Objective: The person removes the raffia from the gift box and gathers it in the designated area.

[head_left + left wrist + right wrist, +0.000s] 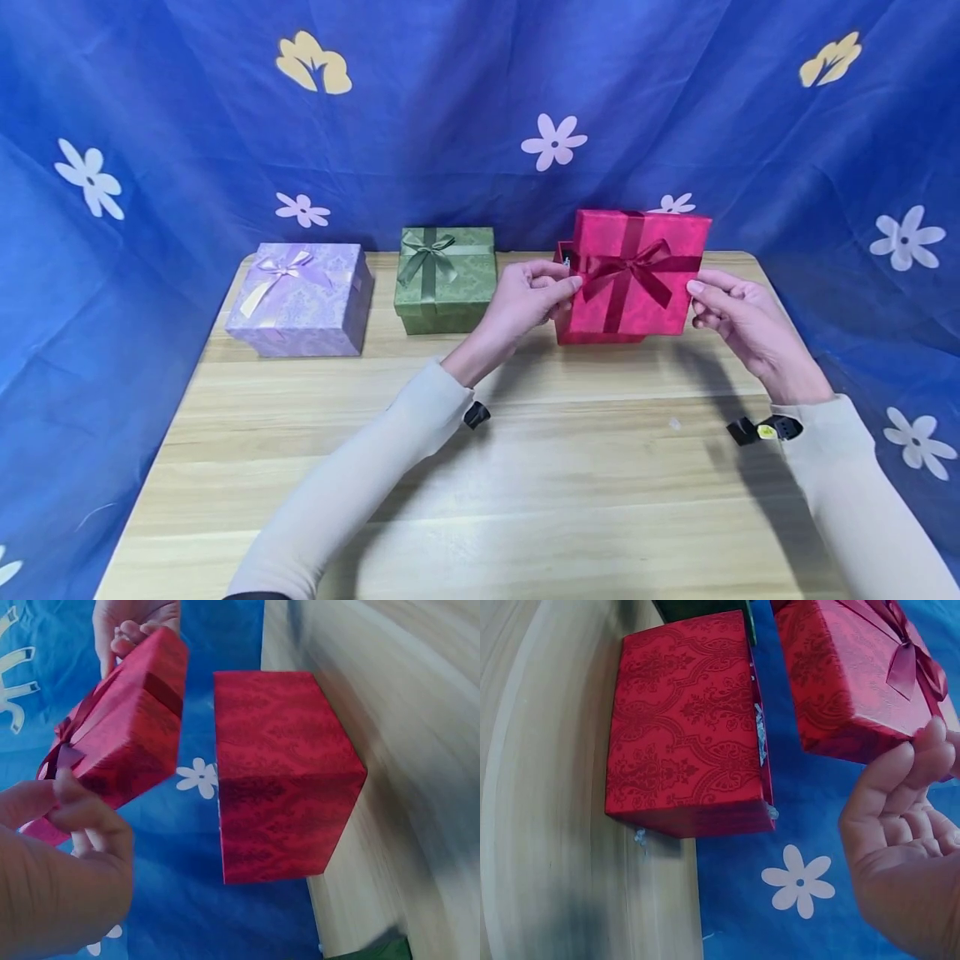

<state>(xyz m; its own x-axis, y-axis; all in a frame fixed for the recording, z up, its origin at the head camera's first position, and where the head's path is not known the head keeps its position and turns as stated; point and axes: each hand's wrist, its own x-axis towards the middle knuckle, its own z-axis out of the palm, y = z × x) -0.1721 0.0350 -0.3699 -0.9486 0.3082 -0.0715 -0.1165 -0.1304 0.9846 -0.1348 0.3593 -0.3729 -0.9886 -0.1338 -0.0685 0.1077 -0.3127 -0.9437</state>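
Both hands hold a red gift box lid with a dark red ribbon bow, raised and tilted above its box. My left hand pinches the lid's left edge between thumb and fingers. At the opposite edge, my right hand grips it the same way. Below stands the red box base, upright on the table and apart from the lid in both wrist views. Its open rim shows in the right wrist view, where some clear, crinkly material pokes out. In the head view the lid hides most of the base.
A green gift box with a green bow stands left of the red one, and a lilac gift box stands farther left. Both have lids on. A small clear scrap lies on the wooden table. Blue flowered cloth hangs behind.
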